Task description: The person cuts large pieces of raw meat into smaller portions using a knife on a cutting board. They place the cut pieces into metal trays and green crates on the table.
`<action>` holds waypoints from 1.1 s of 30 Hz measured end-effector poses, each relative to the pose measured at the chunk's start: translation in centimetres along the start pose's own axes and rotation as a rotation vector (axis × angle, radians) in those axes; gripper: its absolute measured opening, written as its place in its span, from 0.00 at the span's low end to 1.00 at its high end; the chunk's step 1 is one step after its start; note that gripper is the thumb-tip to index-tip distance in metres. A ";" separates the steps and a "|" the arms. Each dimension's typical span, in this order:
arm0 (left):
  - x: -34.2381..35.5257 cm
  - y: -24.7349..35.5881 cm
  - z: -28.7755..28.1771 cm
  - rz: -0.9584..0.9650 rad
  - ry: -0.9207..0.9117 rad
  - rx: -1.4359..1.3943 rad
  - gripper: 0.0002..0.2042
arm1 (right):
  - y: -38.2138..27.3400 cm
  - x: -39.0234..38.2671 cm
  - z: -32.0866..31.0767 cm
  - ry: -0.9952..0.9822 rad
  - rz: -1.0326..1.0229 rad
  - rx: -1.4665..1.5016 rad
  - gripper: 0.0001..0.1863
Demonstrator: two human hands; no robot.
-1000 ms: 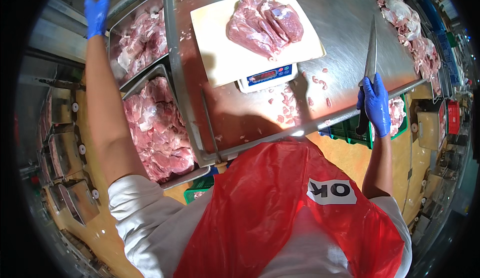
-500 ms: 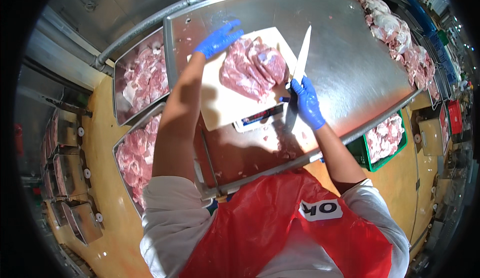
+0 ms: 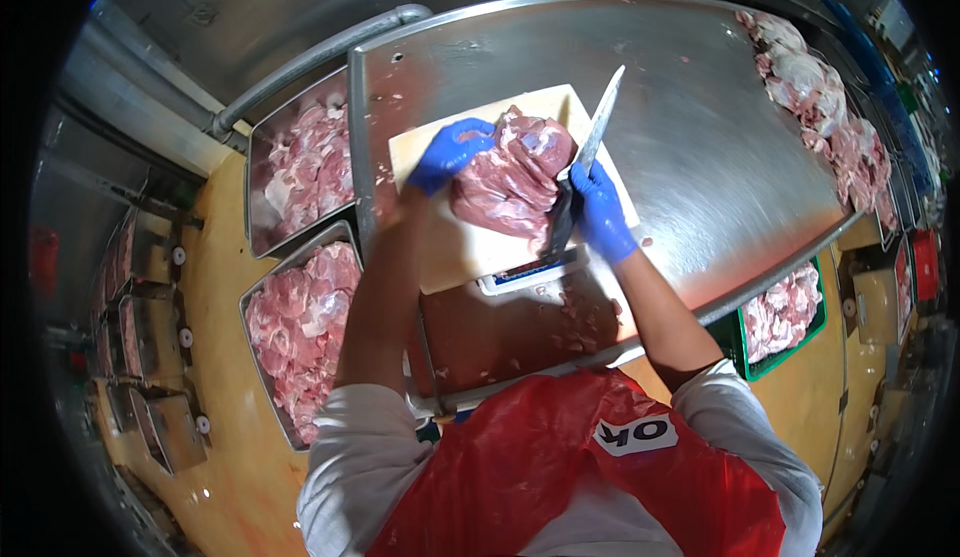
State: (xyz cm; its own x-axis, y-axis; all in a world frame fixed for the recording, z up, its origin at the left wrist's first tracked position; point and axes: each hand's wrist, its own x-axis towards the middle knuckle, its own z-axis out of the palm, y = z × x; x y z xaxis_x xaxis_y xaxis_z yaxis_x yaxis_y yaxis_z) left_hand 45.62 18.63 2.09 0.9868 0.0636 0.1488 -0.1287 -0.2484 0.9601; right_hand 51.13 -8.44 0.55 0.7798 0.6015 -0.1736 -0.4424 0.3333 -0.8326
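Note:
A large piece of raw red meat (image 3: 510, 182) lies on a white cutting board (image 3: 440, 257). My gloved left hand (image 3: 448, 157) has its fingers curled over the meat's upper left edge. My gloved right hand (image 3: 602, 215) is wrapped round a knife (image 3: 603, 117) at the meat's right side. The blade points up and away, over the board's right edge, apart from the meat's top. A dark shape beside that hand may be handle or shadow; I cannot tell which. A white scale (image 3: 535, 275) with a dark display shows at the board's near edge.
The steel table (image 3: 690, 157) carries more meat pieces (image 3: 810, 87) along its far right edge. Two metal bins of cut meat, an upper bin (image 3: 253, 187) and a lower bin (image 3: 268, 382), stand at the left. A green crate (image 3: 790, 359) of meat is at the right.
My left hand has moved from stretched out beside the meat to curled onto its edge. The right hand has brought the knife closer to the meat. The whole view has shifted slightly.

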 end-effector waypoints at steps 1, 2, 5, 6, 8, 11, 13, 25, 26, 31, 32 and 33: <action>-1.4 -1.5 0.6 0.011 0.159 -0.059 0.09 | 0.1 1.9 -0.4 -0.050 0.026 -0.008 0.14; -3.3 -3.3 1.3 0.168 0.341 0.447 0.09 | -0.8 3.0 0.7 -0.089 0.028 -0.041 0.14; -6.9 -2.9 7.5 0.003 0.686 0.357 0.15 | -3.7 8.8 -0.2 -0.309 0.095 -0.345 0.15; -7.7 -1.6 10.2 -0.111 0.761 0.165 0.20 | -4.9 11.0 -0.9 -0.406 0.040 -0.589 0.16; -10.8 0.9 14.4 -0.062 0.827 0.502 0.32 | -6.8 12.9 0.6 -0.426 -0.044 -0.850 0.16; -14.6 4.9 14.5 -0.099 0.850 0.268 0.31 | -10.0 11.0 4.3 -0.385 -0.298 -1.183 0.12; -15.7 4.7 12.9 0.039 0.783 0.583 0.30 | -11.0 7.0 5.3 -0.378 -0.259 -0.991 0.12; -11.6 5.3 7.7 -0.059 0.553 0.383 0.05 | 2.3 -7.2 3.1 -0.264 -0.278 -1.322 0.11; -11.5 5.3 7.5 -0.043 0.569 0.403 0.05 | 2.4 -6.9 3.7 -0.269 -0.265 -1.308 0.10; -11.7 5.1 7.5 0.026 0.604 0.407 0.08 | 1.4 -3.4 7.2 -0.283 -0.409 -1.291 0.10; -11.7 5.1 7.7 0.080 0.639 0.459 0.07 | 1.4 -2.8 7.3 -0.310 -0.394 -1.316 0.10; -11.6 5.1 7.9 0.136 0.682 0.505 0.07 | 1.5 -2.5 7.4 -0.343 -0.381 -1.350 0.10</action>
State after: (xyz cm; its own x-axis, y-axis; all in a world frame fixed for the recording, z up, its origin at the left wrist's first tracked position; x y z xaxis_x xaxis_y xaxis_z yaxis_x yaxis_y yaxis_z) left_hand 34.29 9.03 3.41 0.6706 0.5288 0.5202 -0.0228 -0.6863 0.7270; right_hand 45.21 -4.06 3.66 0.5238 0.8404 0.1390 0.6642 -0.3008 -0.6843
